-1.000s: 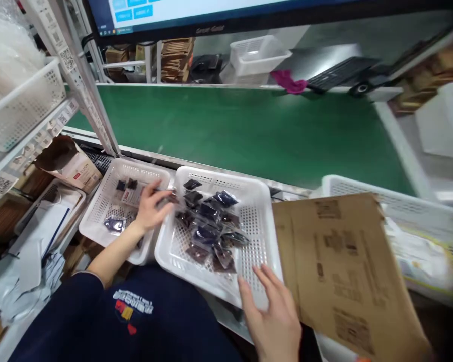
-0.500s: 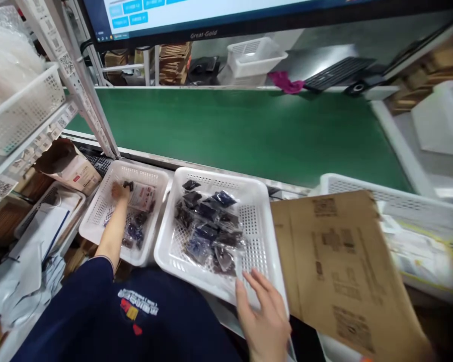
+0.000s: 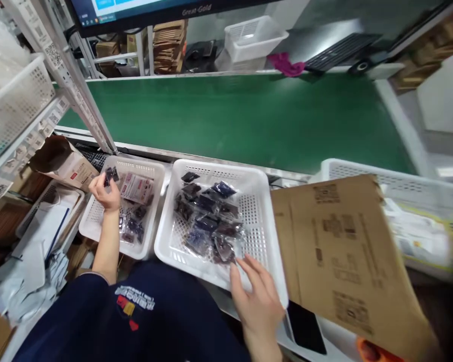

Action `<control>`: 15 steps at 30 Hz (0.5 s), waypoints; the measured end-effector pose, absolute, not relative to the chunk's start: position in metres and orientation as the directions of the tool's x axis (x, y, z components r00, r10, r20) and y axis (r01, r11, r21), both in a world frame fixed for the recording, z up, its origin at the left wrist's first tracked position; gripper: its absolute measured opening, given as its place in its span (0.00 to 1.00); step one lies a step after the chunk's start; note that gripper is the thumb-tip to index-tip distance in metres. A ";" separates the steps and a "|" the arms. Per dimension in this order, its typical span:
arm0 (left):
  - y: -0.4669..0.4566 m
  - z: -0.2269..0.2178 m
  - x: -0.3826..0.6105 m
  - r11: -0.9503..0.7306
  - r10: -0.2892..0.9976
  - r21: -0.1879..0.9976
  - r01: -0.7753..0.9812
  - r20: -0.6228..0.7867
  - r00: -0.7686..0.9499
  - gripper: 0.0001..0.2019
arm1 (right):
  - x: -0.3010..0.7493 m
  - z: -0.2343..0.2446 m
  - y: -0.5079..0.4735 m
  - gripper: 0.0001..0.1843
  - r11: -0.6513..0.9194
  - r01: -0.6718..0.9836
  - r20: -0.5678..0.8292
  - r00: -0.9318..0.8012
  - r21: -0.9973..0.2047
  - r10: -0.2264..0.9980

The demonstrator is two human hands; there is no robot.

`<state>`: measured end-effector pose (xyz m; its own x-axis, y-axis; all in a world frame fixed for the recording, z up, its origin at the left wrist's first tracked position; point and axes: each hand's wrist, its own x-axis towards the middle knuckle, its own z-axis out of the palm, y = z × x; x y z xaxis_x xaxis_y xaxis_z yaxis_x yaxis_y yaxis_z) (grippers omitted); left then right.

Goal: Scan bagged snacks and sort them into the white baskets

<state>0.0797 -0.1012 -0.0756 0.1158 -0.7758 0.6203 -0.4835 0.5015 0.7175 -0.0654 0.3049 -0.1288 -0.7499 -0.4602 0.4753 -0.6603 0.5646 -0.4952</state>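
Note:
My left hand (image 3: 106, 195) pinches a small dark plastic-wrapped packet (image 3: 111, 175) above the left white basket (image 3: 90, 221). Below it in that basket lie a printed white-and-red packet (image 3: 136, 187) and several dark bagged pieces (image 3: 135, 229). The larger white basket (image 3: 262, 236) beside it holds a heap of dark blue and brown pieces in clear bags (image 3: 207, 216). Over this basket's near right corner is my right hand (image 3: 257, 296), fingers spread and holding nothing. Its fingertips are close to the heap; whether they touch the basket is unclear.
A flattened cardboard box (image 3: 332, 251) leans at the right, over a white basket (image 3: 411, 176). A dark phone-like slab (image 3: 305, 327) lies near my right hand. Beyond the baskets runs a green conveyor belt (image 3: 230, 120), with a monitor (image 3: 143, 12) above. An open carton (image 3: 66, 163) stands left.
My left hand has lifted out of the left basket with the dark packet, moving slightly left and toward me. My right hand stays spread over the larger basket. The view has tilted slightly.

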 end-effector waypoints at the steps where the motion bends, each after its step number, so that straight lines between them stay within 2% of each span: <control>1: -0.092 -0.065 0.074 0.528 -0.761 0.733 -0.428 0.632 0.144 0.18 | -0.066 -0.129 0.305 0.14 0.566 -0.661 0.474 -0.749 -0.492 -0.463; 3: -0.074 -0.046 0.059 0.543 -0.802 0.792 -0.279 0.588 0.107 0.22 | -0.067 -0.130 0.305 0.14 0.557 -0.665 0.472 -0.746 -0.498 -0.469; 5: -0.061 -0.037 0.048 0.477 -0.876 0.870 -0.123 0.461 -0.141 0.30 | -0.068 -0.130 0.306 0.15 0.537 -0.676 0.479 -0.737 -0.505 -0.477; 6: -0.057 -0.037 0.045 0.416 -0.876 0.903 -0.104 0.367 -0.314 0.31 | -0.068 -0.131 0.307 0.15 0.527 -0.682 0.486 -0.731 -0.507 -0.479; 8: -0.055 -0.048 0.051 0.322 -0.807 0.901 -0.289 0.102 -0.582 0.25 | -0.068 -0.132 0.308 0.15 0.515 -0.693 0.504 -0.721 -0.505 -0.476; 9: -0.056 -0.059 0.057 0.309 -0.784 0.847 -0.432 -0.030 -0.620 0.19 | -0.067 -0.132 0.309 0.15 0.512 -0.696 0.514 -0.717 -0.503 -0.471; 11: -0.061 -0.087 0.075 0.292 -0.799 0.680 -0.672 -0.213 -0.563 0.13 | -0.065 -0.132 0.309 0.15 0.518 -0.694 0.524 -0.719 -0.500 -0.457; 12: -0.064 -0.102 0.085 0.288 -0.814 0.597 -0.749 -0.259 -0.519 0.16 | -0.065 -0.132 0.309 0.15 0.524 -0.691 0.522 -0.721 -0.497 -0.455; 15: -0.071 -0.143 0.101 0.332 -0.847 0.339 -0.880 -0.303 -0.437 0.33 | -0.064 -0.131 0.307 0.13 0.536 -0.691 0.516 -0.721 -0.485 -0.462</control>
